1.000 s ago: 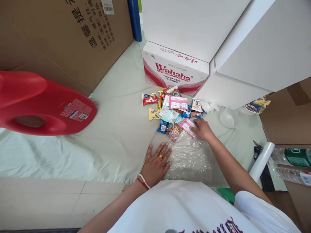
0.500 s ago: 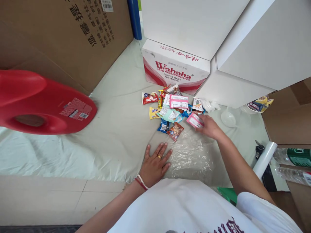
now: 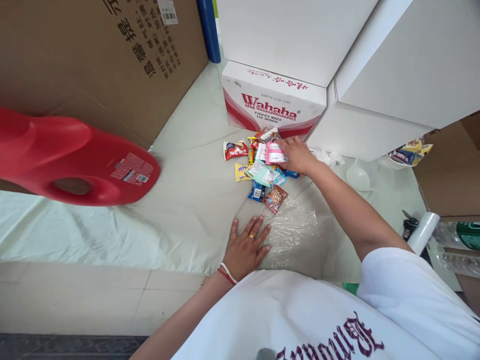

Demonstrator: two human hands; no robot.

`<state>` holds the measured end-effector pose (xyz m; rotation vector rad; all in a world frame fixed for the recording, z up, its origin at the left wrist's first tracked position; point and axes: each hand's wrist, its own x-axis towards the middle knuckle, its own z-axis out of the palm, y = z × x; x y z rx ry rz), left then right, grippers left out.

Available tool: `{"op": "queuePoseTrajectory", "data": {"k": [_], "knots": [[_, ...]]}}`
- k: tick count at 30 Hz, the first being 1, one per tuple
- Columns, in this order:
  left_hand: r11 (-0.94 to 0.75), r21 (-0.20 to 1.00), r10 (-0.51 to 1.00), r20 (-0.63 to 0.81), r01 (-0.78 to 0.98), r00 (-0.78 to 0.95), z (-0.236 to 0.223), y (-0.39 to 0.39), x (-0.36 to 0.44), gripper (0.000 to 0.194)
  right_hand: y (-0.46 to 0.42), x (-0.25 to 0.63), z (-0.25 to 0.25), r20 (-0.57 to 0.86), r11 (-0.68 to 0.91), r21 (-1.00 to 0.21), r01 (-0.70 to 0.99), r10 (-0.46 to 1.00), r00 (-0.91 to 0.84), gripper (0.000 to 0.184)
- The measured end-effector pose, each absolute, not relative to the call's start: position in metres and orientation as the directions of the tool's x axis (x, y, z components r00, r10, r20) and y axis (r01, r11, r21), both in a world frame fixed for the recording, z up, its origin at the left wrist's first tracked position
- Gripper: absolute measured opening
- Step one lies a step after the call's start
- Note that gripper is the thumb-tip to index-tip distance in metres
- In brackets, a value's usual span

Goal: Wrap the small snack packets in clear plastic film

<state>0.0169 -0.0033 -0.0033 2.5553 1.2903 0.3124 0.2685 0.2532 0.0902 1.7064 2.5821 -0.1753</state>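
My left hand (image 3: 245, 254) lies flat with fingers spread on the pale cloth, at the edge of a clear plastic bag (image 3: 296, 239). Over the snack pile, the fingers of my right hand (image 3: 300, 156) close on a pink-and-white snack packet (image 3: 276, 154); their tips are partly hidden. Around it lie a mint-green packet (image 3: 263, 173), a yellow packet (image 3: 242, 172), a red packet (image 3: 235, 149), a blue packet (image 3: 257, 191) and a brown cookie packet (image 3: 276, 198). My right hand covers part of the pile's right side.
Behind the snacks stands a Wahaha water carton (image 3: 273, 105), beneath large white boxes (image 3: 292, 35). A red jug (image 3: 101, 170) and a brown carton (image 3: 93, 65) are at left. To the right are a translucent bowl (image 3: 359, 175), wrappers in a cup (image 3: 410, 151) and plastic bottles (image 3: 463, 235).
My right hand has moved up and left, carrying a pink packet from the pile's right side onto the pile near another pink one. My left hand remains flat; the view has shifted slightly.
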Motion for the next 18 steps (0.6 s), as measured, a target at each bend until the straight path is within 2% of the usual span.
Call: {"op": "queuePoseTrajectory", "data": {"k": [3,5,7,9,11,13,15,18], "knots": [[-0.57,0.327,0.81,0.074,0.753,0.581,-0.003,-0.003,0.016,0.057,0.223,0.292,0.122,0.035,0.289,-0.165,0.943,0.957,-0.287,0.085],[-0.569,0.33,0.811,0.076,0.753,0.58,-0.003,-0.003,0.017,0.057,0.183,0.311,0.147,0.081,0.191,-0.349,0.918,0.981,-0.173,0.087],[-0.565,0.325,0.814,0.074,0.758,0.575,-0.002,-0.003,0.018,0.056,0.131,0.328,0.162,0.004,0.106,-0.592,0.799,0.992,-0.129,0.085],[-0.552,0.317,0.824,0.064,0.771,0.563,-0.001,-0.002,0.021,0.057,0.078,0.339,0.159,-0.169,0.009,-0.801,0.598,0.956,-0.241,0.084],[-0.53,0.312,0.837,0.045,0.789,0.545,0.001,-0.001,0.026,0.058,0.036,0.345,0.139,-0.356,-0.129,-0.851,0.51,0.854,-0.378,0.082],[-0.51,0.305,0.849,0.027,0.805,0.527,0.001,0.001,0.032,0.06,0.012,0.35,0.109,-0.47,-0.253,-0.832,0.494,0.794,-0.386,0.078],[-0.492,0.289,0.861,0.021,0.821,0.509,0.0,0.002,0.038,0.06,0.008,0.358,0.082,-0.484,-0.342,-0.808,0.48,0.85,-0.209,0.072],[-0.462,0.257,0.883,0.043,0.849,0.468,-0.003,0.003,0.045,0.061,0.018,0.373,0.062,-0.34,-0.387,-0.792,0.472,0.922,0.185,0.068]]}}
